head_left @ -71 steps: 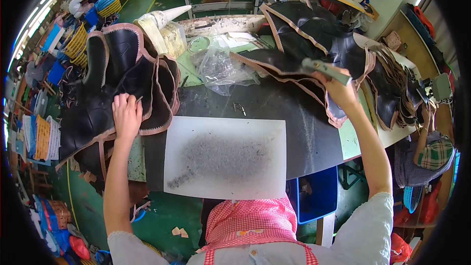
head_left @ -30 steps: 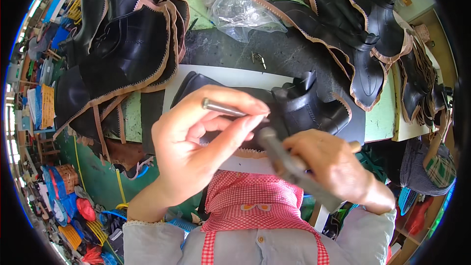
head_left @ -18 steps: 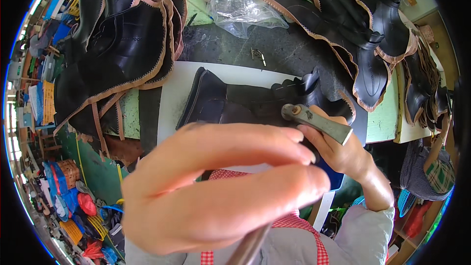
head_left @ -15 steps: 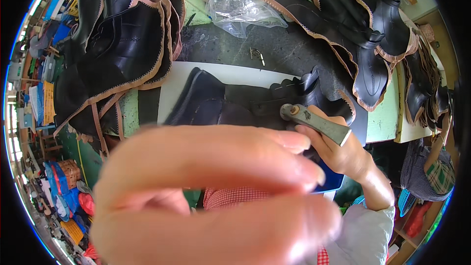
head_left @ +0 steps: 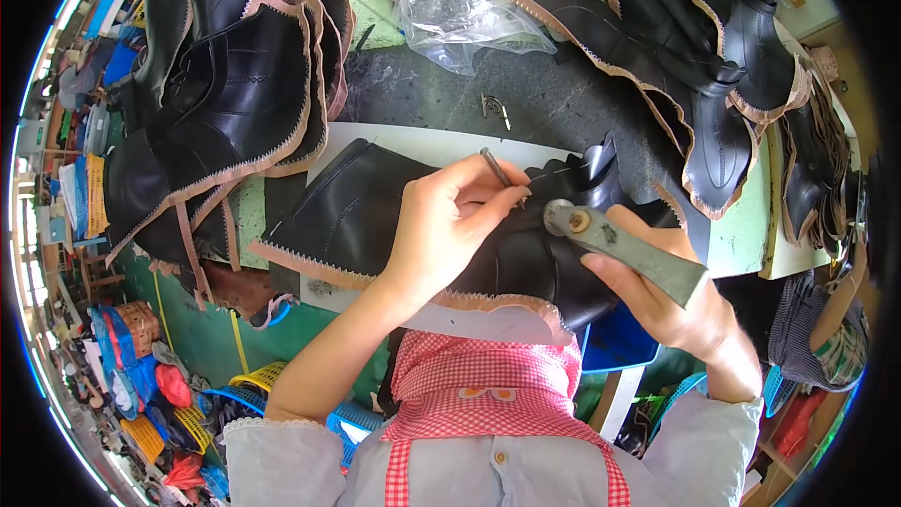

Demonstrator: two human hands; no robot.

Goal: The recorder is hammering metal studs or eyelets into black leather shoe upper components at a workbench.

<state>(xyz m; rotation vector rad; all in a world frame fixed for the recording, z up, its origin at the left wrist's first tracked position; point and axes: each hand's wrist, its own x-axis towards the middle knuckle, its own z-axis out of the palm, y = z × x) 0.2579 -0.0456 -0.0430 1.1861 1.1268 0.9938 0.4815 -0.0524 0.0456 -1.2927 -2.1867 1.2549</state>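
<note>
Where the white rectangular board (head_left: 413, 143) lies on the dark worktop (head_left: 563, 103), a black leather shoe upper with a pinked, tan-edged border (head_left: 375, 216) is spread flat across it, its zigzag edge turned toward the person. The left hand (head_left: 441, 230) is rested on this upper with the fingers curled in, and a thin grey metal punch (or a similar slim rod) (head_left: 495, 167) is pinched between thumb and forefinger, its tip set down on the leather near the scalloped upper edge. The right hand (head_left: 666, 305) is closed around the flat grey metal handle of a round-headed hammer (head_left: 619, 246), whose head is held just beside the left thumb, close above the leather; whether it touches the leather cannot be told. Both forearms are brought in from the lower edge, above a red-and-white checked apron (head_left: 488, 394).

To the left, a heap of black leather uppers with tan pinked edges (head_left: 225, 103) is piled partly over the board's corner. A second such heap (head_left: 713, 66) is spread along the right side of the worktop. Between them, at the far edge, a crumpled clear plastic bag (head_left: 465, 9) is seen. A blue plastic stool (head_left: 615, 338) shows below the table edge.
</note>
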